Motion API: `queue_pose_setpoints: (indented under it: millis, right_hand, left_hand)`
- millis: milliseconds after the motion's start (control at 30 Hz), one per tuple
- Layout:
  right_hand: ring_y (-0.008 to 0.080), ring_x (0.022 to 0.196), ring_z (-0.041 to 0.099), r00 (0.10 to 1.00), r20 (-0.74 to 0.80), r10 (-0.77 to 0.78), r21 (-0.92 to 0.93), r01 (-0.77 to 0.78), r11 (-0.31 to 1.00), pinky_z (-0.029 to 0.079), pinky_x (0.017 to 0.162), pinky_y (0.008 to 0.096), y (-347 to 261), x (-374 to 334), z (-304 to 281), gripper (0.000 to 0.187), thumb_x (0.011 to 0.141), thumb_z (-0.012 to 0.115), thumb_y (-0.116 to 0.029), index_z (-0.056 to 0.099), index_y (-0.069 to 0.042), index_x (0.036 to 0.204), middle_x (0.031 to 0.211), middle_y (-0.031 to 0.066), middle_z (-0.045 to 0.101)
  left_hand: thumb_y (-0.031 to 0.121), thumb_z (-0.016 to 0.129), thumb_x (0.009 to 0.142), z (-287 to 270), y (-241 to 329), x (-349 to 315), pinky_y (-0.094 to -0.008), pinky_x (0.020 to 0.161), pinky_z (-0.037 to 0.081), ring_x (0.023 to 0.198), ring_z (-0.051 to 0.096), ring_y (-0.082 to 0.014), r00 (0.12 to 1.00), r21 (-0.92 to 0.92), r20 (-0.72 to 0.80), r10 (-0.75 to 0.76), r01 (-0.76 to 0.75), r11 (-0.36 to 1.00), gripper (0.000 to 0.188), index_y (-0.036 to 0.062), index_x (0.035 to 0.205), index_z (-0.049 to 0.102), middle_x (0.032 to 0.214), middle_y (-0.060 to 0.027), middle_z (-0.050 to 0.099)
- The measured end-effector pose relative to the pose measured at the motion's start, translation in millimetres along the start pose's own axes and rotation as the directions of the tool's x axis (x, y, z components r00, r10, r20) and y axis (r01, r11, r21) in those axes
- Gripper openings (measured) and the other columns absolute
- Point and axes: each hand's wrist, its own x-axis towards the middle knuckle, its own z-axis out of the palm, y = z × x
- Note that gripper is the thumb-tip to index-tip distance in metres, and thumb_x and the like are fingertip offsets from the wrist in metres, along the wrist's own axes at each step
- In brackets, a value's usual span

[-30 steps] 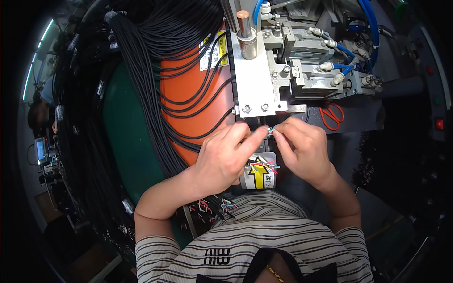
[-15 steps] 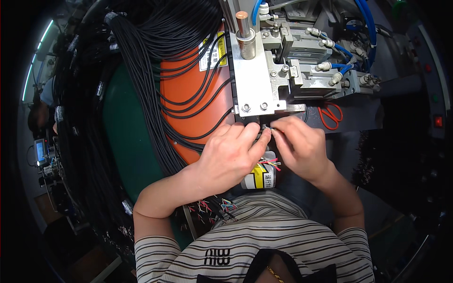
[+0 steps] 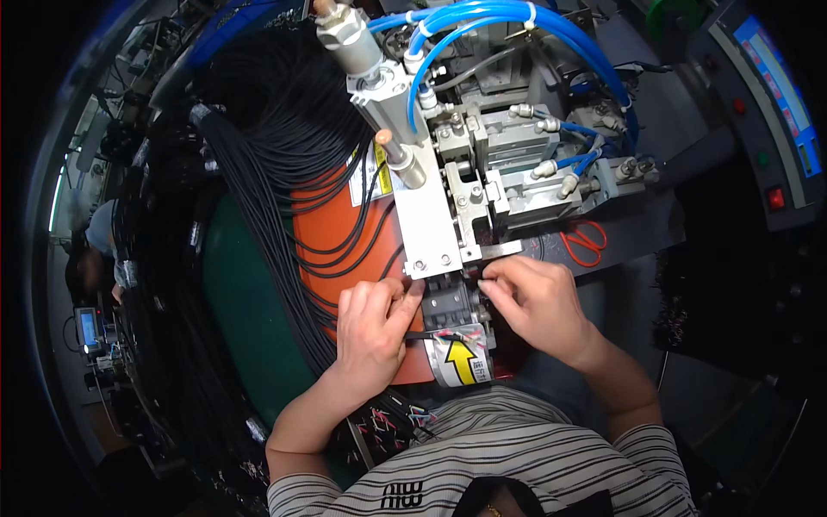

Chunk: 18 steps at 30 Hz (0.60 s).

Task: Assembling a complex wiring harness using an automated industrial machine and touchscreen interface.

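Note:
My left hand (image 3: 375,332) is closed at the left side of a dark metal fixture (image 3: 448,302), thumb and forefinger pressed together. Whatever lies in that pinch is hidden by the fingers. Just below the thumb, a black cable (image 3: 417,335) runs to the right and ends in thin coloured wires over a white label with a yellow arrow (image 3: 461,358). On the fixture's right side, my right hand (image 3: 541,312) is curled, its thumb and forefinger tips close together by the metal bar. I cannot make out what they hold, if anything.
A machine with a pale metal plate (image 3: 426,220), metal cylinders and blue air hoses (image 3: 482,13) stands ahead. Bundled black cables (image 3: 258,207) drape over an orange surface (image 3: 332,233) at left. Red-handled scissors (image 3: 584,244) lie at right, near a control panel (image 3: 775,112).
My hands were together at the fixture, fingertips meeting over thin wires. Now they are apart on either side of it, exposing the fixture. The view has shifted, showing more of the machine.

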Motion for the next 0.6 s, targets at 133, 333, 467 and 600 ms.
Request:
queue_pose_setpoints:
  millis: [133,333,467,600]
  right_hand:
    - [0.0072,0.053,0.050,0.953,0.301,-0.016,0.369,-0.101,0.924,0.041,0.049,0.0224,-26,-4,-10,0.016,0.081,0.069,0.001,0.068,0.001,0.098,0.082,0.0054,0.063]
    - [0.0047,0.064,0.059,0.966,0.257,-0.009,0.461,-0.114,0.880,0.043,0.054,0.0201,-8,-10,10,0.027,0.086,0.064,0.006,0.062,0.004,0.112,0.096,0.0067,0.062]
    - [0.0065,0.071,0.064,0.917,0.347,0.198,0.599,-0.379,0.705,0.047,0.058,0.0188,-18,-9,9,0.019,0.091,0.058,0.007,0.060,0.007,0.110,0.102,0.0096,0.061]
    - [0.0075,0.068,0.063,0.971,0.162,0.174,0.672,-0.238,0.701,0.046,0.056,0.0177,-10,-10,20,0.017,0.092,0.058,0.005,0.061,0.005,0.109,0.103,0.0101,0.063]
  left_hand:
    - [0.005,0.070,0.077,7,-1,-3,-0.0348,0.064,0.039,0.070,0.054,-0.0234,0.998,-0.051,0.002,-0.071,0.071,0.996,0.028,0.0017,0.104,0.066,0.079,-0.0087,0.056]
    - [-0.002,0.073,0.076,-4,1,6,-0.0326,0.053,0.047,0.062,0.060,-0.0248,0.997,-0.579,0.041,-0.069,0.079,0.812,0.027,-0.0013,0.102,0.064,0.077,-0.0109,0.061]
    - [-0.005,0.071,0.076,0,-1,5,-0.0323,0.052,0.049,0.061,0.063,-0.0217,0.998,-0.534,-0.047,-0.048,0.016,0.845,0.027,-0.0018,0.102,0.065,0.079,-0.0121,0.064]
    - [-0.012,0.065,0.074,3,0,6,-0.0284,0.056,0.051,0.067,0.064,-0.0175,0.991,-0.685,0.050,-0.127,0.127,0.718,0.031,-0.0044,0.104,0.065,0.083,-0.0110,0.066]
